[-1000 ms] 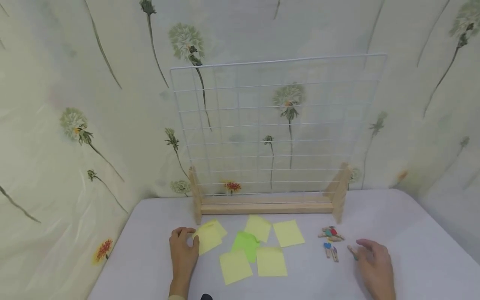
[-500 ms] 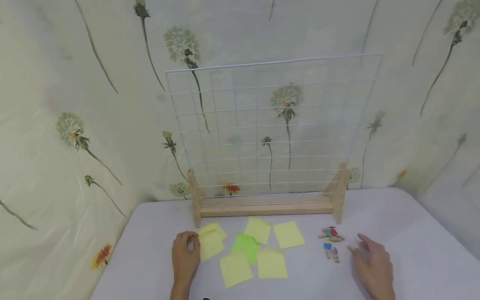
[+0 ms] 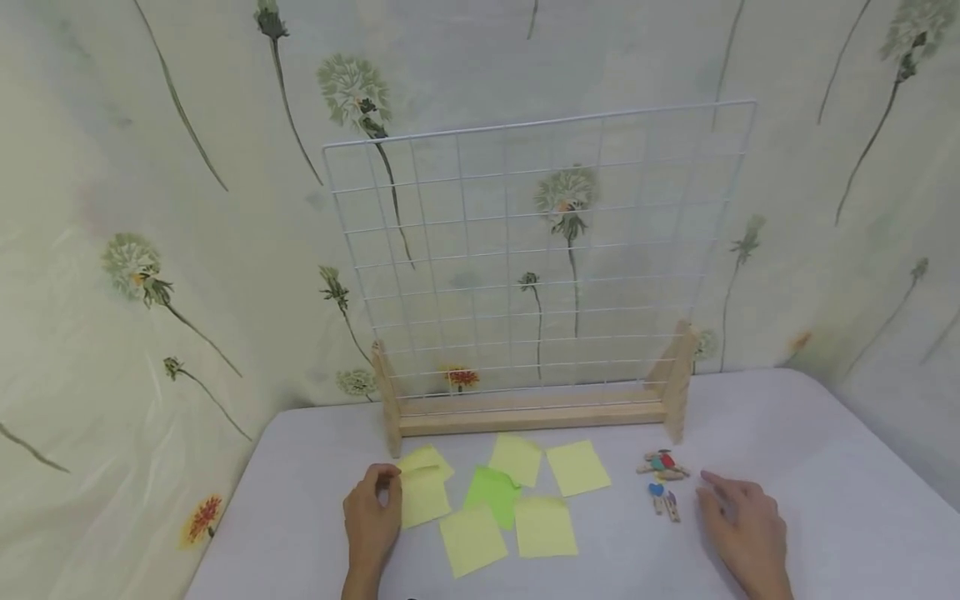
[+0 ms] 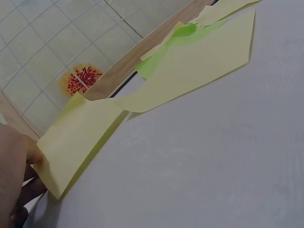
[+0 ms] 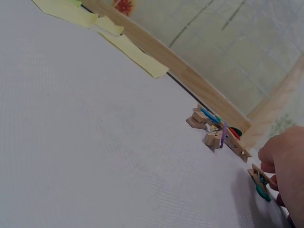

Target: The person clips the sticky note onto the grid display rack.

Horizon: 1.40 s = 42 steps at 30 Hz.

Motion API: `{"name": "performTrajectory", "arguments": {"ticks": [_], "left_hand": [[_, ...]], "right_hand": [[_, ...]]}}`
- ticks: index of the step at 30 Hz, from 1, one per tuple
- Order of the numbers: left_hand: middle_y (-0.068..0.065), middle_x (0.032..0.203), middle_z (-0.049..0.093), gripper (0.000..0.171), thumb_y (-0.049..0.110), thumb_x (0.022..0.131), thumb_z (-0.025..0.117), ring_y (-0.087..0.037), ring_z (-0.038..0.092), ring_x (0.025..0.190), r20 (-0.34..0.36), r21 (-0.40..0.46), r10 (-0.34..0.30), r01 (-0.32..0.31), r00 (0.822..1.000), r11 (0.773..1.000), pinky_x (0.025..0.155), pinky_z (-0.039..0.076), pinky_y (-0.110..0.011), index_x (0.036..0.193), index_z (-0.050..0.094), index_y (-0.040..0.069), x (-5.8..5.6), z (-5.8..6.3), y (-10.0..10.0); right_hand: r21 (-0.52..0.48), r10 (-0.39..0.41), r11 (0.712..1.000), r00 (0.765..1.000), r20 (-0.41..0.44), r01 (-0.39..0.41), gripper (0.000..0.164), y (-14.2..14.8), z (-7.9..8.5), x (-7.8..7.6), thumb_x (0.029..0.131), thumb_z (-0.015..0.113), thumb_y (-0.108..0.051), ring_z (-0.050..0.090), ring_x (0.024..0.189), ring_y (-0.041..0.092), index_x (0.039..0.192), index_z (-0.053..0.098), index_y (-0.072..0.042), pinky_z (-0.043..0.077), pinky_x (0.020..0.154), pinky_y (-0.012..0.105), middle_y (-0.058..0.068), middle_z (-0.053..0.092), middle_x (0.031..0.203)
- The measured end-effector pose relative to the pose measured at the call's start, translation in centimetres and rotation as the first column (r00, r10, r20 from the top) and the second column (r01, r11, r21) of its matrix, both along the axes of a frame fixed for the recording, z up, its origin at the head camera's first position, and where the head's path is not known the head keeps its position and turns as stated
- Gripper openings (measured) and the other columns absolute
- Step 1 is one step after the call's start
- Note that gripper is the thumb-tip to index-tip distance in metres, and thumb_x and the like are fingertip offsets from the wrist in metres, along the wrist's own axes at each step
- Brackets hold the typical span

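My left hand (image 3: 372, 518) pinches the left edge of a yellow sticky note (image 3: 424, 497). In the left wrist view the thumb lies on this note (image 4: 78, 142), with fingers behind it. It partly overlaps another yellow note (image 3: 426, 457). My right hand (image 3: 746, 525) is at the right of the table. In the right wrist view its fingers hold a small wooden clothespin (image 5: 259, 178) with a green decoration; the hand hides it in the head view. Just left of that hand lie several small clothespins (image 3: 663, 467) with coloured decorations.
More yellow notes (image 3: 546, 527) and a bright green note (image 3: 491, 493) lie mid-table. Behind them stands a white wire grid (image 3: 506, 250) in a wooden stand (image 3: 528, 419). Close behind hangs a flower-patterned curtain or wall covering (image 3: 247, 100).
My left hand has drawn its note slightly nearer, uncovering more of the note behind. My right fingers have shifted a little left; the clothespin end seen earlier in the head view is now hidden.
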<state>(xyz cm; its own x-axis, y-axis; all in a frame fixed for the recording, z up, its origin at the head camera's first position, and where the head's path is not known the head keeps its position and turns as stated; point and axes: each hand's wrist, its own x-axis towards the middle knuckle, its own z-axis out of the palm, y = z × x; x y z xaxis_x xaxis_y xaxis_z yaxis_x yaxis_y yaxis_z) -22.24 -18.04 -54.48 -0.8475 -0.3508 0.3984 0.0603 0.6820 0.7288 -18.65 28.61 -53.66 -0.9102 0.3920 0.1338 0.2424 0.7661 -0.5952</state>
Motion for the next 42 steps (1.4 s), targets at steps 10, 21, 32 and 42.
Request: {"name": "performTrajectory", "arguments": {"ticks": [10,21,32,42], "left_hand": [[-0.001,0.095,0.067,0.019,0.007,0.093,0.053,-0.012,0.059,0.088,0.008,0.208,0.013,-0.014,1.0,0.978,0.081,0.048,-0.026,0.11,0.059,0.012,0.5,0.7,-0.1],[0.001,0.107,0.065,0.02,0.013,0.095,0.052,-0.004,0.056,0.088,0.047,0.305,0.013,-0.027,0.999,0.952,0.073,0.044,-0.015,0.114,0.058,0.017,0.2,1.9,0.8],[-0.004,0.106,0.065,0.024,0.011,0.094,0.053,-0.006,0.054,0.095,0.016,0.378,-0.087,0.074,0.996,0.923,0.076,0.046,-0.018,0.117,0.056,0.012,-0.6,2.4,3.1],[-0.002,0.097,0.062,0.021,0.013,0.095,0.052,-0.01,0.054,0.094,0.028,0.381,-0.118,0.099,0.993,0.919,0.075,0.048,-0.02,0.116,0.057,0.013,-0.9,2.6,4.1]], "right_hand": [[0.086,0.041,0.996,0.996,-0.076,-0.035,0.031,0.0,-0.5,0.4,0.095,0.052,-0.025,0.045,0.103,0.039,0.117,0.063,-0.006,0.031,0.086,0.058,0.022,0.055,0.11],[0.136,0.1,0.988,0.98,-0.172,-0.077,0.029,-0.1,0.1,0.2,0.09,0.061,-0.026,0.052,0.095,0.034,0.113,0.065,-0.009,0.035,0.079,0.053,0.016,0.064,0.098],[0.185,0.119,0.98,0.962,-0.246,-0.074,0.026,1.5,-0.5,0.3,0.081,0.072,-0.021,0.056,0.091,0.032,0.104,0.066,-0.011,0.036,0.078,0.051,0.01,0.07,0.089],[0.141,0.103,0.987,0.973,-0.208,-0.075,0.021,1.4,-0.4,0.5,0.084,0.069,-0.023,0.055,0.098,0.035,0.101,0.067,-0.01,0.034,0.083,0.055,0.01,0.071,0.09]]}}
